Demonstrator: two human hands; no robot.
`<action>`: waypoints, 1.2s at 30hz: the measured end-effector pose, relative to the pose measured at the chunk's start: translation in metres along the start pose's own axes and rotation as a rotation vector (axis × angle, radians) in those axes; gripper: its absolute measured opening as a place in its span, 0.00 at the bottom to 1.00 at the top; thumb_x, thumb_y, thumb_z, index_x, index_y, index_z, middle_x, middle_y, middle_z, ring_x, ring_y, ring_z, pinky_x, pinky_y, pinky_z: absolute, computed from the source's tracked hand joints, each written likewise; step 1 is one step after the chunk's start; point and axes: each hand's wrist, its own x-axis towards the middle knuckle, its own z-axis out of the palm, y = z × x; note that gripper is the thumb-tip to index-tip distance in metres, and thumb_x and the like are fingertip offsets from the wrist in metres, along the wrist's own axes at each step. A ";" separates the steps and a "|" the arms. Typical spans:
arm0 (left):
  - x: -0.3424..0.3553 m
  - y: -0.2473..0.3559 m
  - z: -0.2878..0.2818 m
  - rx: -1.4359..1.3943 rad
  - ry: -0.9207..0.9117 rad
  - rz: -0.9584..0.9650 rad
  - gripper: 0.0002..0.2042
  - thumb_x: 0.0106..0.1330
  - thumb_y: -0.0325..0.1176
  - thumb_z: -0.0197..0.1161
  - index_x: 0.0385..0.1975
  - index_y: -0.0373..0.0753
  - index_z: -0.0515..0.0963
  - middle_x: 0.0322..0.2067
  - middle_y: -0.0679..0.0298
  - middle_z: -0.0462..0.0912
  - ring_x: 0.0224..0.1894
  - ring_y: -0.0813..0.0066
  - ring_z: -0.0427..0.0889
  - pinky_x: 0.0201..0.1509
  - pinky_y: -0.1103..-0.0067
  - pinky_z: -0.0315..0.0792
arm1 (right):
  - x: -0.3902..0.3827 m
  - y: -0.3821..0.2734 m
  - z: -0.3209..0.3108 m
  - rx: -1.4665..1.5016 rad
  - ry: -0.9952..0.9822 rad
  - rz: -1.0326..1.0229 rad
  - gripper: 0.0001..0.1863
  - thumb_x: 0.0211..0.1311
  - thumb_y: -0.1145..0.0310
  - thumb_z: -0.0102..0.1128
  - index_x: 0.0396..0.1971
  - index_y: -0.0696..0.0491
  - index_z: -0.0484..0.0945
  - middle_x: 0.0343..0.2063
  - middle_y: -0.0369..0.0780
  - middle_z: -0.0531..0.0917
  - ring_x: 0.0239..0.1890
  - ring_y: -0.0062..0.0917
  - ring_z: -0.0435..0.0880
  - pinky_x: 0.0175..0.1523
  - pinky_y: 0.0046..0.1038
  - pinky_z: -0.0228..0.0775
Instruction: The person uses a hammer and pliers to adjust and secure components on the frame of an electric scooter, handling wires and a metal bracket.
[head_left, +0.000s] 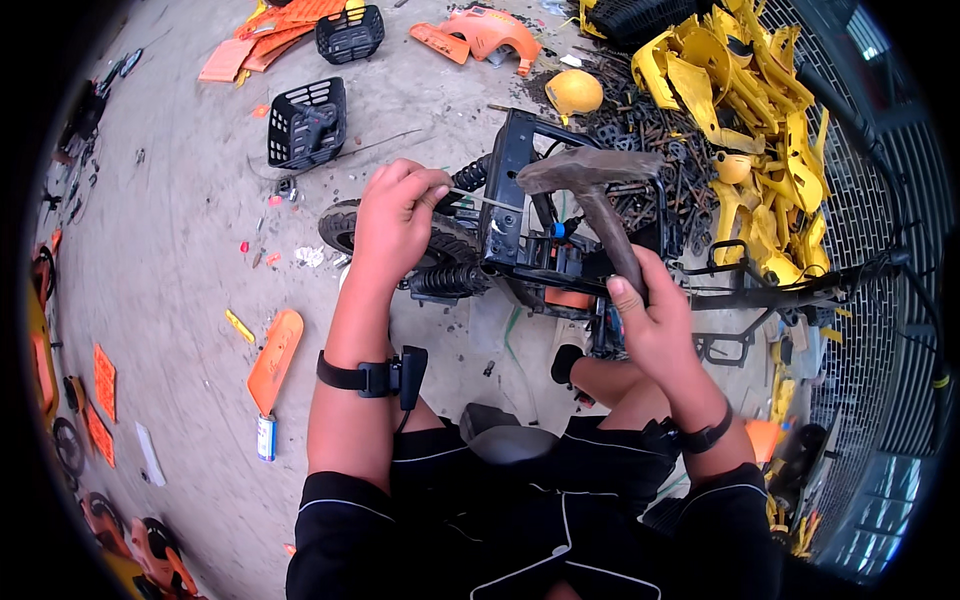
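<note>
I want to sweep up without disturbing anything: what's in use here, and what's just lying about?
Seemingly in use:
- hammer, in the right hand
- thin metal rod, in the left hand, at the black frame

Apparently lying about:
- dark metal parts
- yellow plastic panels
- orange panel
- blue-and-white can

Printed matter: no wording or number is legible. A small blue-and-white can, at the lower end of a long orange panel, bears a coloured label whose print is too small to read. Flat orange pieces at far left show faint darker marks; whether these are lettering cannot be told.
</note>
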 end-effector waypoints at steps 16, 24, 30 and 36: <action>0.009 0.002 0.007 -0.052 -0.037 0.014 0.05 0.63 0.24 0.66 0.36 0.40 0.84 0.32 0.62 0.80 0.39 0.59 0.77 0.46 0.70 0.71 | 0.012 0.002 -0.015 -0.066 -0.011 -0.020 0.18 0.72 0.65 0.61 0.58 0.51 0.75 0.24 0.41 0.80 0.24 0.28 0.81 0.33 0.32 0.72; 0.012 0.002 0.011 -0.048 -0.063 0.011 0.05 0.62 0.24 0.67 0.36 0.39 0.84 0.33 0.61 0.80 0.40 0.61 0.77 0.47 0.71 0.71 | 0.012 -0.003 -0.011 -0.060 -0.054 0.038 0.18 0.72 0.66 0.61 0.58 0.51 0.74 0.27 0.44 0.83 0.26 0.35 0.84 0.34 0.32 0.74; 0.017 -0.001 0.009 -0.036 -0.072 0.015 0.05 0.62 0.24 0.67 0.36 0.40 0.85 0.33 0.62 0.81 0.39 0.59 0.76 0.46 0.69 0.71 | 0.017 0.000 -0.013 -0.076 -0.008 -0.107 0.19 0.71 0.66 0.62 0.59 0.49 0.73 0.27 0.46 0.82 0.28 0.41 0.85 0.35 0.33 0.74; 0.017 -0.002 0.007 -0.056 -0.093 0.008 0.04 0.63 0.24 0.67 0.36 0.38 0.84 0.33 0.62 0.80 0.40 0.62 0.76 0.48 0.72 0.70 | 0.023 -0.001 -0.013 -0.138 -0.093 0.009 0.20 0.71 0.65 0.62 0.59 0.49 0.73 0.29 0.46 0.84 0.29 0.40 0.86 0.36 0.33 0.76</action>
